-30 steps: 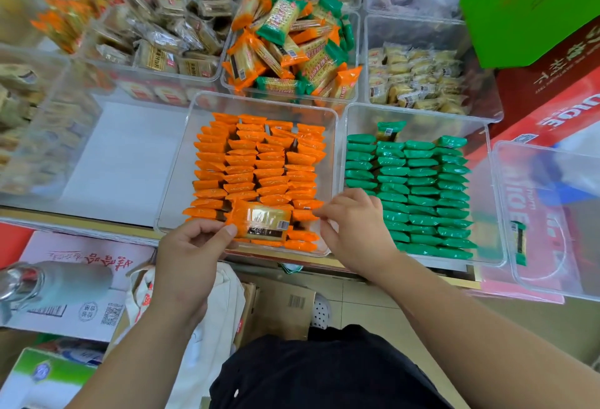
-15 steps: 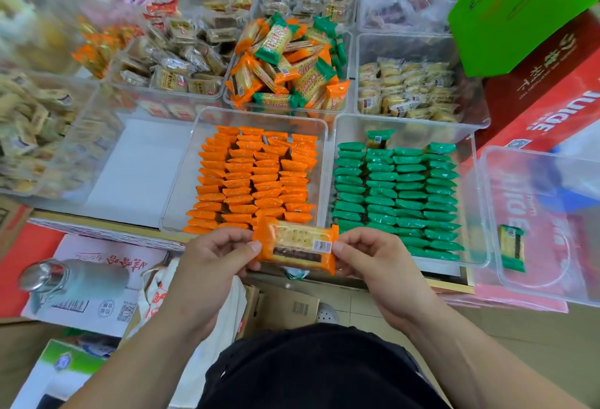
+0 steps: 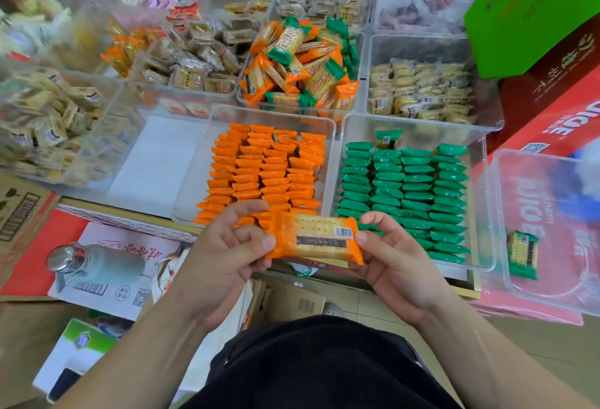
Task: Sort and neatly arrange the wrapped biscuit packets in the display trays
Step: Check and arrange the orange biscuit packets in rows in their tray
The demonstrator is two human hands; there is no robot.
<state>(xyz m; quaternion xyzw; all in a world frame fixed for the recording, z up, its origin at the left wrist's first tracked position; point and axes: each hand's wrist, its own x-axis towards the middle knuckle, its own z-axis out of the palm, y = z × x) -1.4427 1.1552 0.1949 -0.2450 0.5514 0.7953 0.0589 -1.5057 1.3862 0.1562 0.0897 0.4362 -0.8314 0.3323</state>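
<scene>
Both hands hold one orange-wrapped rectangular biscuit packet (image 3: 313, 239) level in the air, barcode side up. The left hand (image 3: 220, 256) pinches its left crimped end between thumb and forefinger, and the other left fingers (image 3: 246, 209) are curled loosely above it. The right hand (image 3: 394, 259) pinches the right crimped end, thumb on top and the other right fingers underneath.

Just beyond the fingers is a clear plastic tray of orange packets (image 3: 191, 188). Its near rim is hidden behind the held packet and the left hand. The packets stand on edge in four columns that reach nearly to the near rim. How many are in each column cannot be counted surely. A bare strip runs along the left wall of this tray, beyond the left fingers.

Beyond and right of the right fingers, a second clear tray of green packets (image 3: 431, 134) also holds four columns. One more lone green packet (image 3: 388, 139) stands at the far end with bare floor on either side.

Further right of the right fingers, a third clear tray (image 3: 558, 246) holds one flat green packet (image 3: 522, 254) near its left wall.

Far beyond the fingers, a loose heap of orange and green packets (image 3: 302, 64) fills another tray, too tangled to count.
</scene>
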